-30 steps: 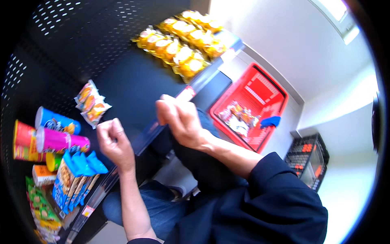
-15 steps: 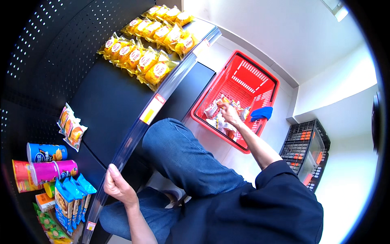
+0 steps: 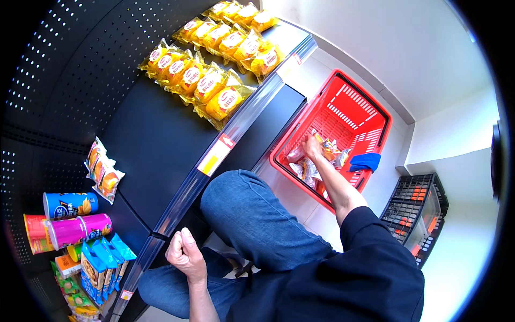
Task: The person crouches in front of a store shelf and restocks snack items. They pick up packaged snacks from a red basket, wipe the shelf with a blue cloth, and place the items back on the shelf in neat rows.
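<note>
My right hand (image 3: 313,147) is down inside a red shopping basket (image 3: 277,159), fingers bent against a snack packet (image 3: 316,135); its fingertips are partly hidden. Several more snack packets (image 3: 309,170) in white and orange wrappers lie loose around it. Off the shelf's front edge, my left hand (image 3: 186,254) is held in a loose fist, thumb up, with nothing seen in it. Wrapped buns (image 3: 106,181) stand in a short row on the black shelf (image 3: 155,126), back to the left. Yellow-wrapped cakes (image 3: 208,86) fill rows at its far end.
Blue biscuit bags (image 3: 107,263), a blue canister (image 3: 70,205) and magenta canisters (image 3: 80,231) stand at the shelf's near left. A clear price rail (image 3: 185,196) edges the shelf. Blue cloth (image 3: 365,162) hangs on the basket rim. A black crate (image 3: 410,214) stands right. My bent knee is between shelf and basket.
My left hand has come away from the shelf rail, moving right. My right hand has shifted among the packets in the basket. The whole view has swung slightly, moving the scene right.
</note>
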`<state>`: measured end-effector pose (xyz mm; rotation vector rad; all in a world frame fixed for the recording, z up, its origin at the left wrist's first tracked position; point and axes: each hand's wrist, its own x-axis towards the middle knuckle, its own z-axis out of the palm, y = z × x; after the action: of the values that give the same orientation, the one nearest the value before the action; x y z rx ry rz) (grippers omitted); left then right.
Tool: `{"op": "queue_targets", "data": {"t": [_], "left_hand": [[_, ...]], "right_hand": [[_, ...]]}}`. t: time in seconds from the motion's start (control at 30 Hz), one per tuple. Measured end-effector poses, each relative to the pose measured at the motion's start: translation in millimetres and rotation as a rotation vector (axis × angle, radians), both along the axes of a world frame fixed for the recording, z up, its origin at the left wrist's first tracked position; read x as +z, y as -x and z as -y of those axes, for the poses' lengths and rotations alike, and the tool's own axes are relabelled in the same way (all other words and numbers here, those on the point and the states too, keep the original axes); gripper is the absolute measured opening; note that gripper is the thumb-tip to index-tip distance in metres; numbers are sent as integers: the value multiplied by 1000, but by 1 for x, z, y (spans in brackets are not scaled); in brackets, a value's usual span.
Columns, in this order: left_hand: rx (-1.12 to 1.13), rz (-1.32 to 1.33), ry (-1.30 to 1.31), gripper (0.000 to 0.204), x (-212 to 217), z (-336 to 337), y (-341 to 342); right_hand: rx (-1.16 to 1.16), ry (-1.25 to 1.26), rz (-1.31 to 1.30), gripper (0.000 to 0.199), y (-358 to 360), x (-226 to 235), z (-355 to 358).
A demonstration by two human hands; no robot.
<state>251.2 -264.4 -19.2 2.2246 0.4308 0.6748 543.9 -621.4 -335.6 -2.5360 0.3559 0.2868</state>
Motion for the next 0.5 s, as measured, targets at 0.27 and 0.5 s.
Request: {"op": "queue_targets", "data": {"t": [0.27, 0.5], "left_hand": [[-46, 48, 32, 46, 9, 12, -4], [-156, 147, 249, 42, 38, 35, -7]], "right_hand": [[-152, -507, 93, 10, 47, 42, 30], [-223, -1115, 417, 12, 103, 193, 42]]}}
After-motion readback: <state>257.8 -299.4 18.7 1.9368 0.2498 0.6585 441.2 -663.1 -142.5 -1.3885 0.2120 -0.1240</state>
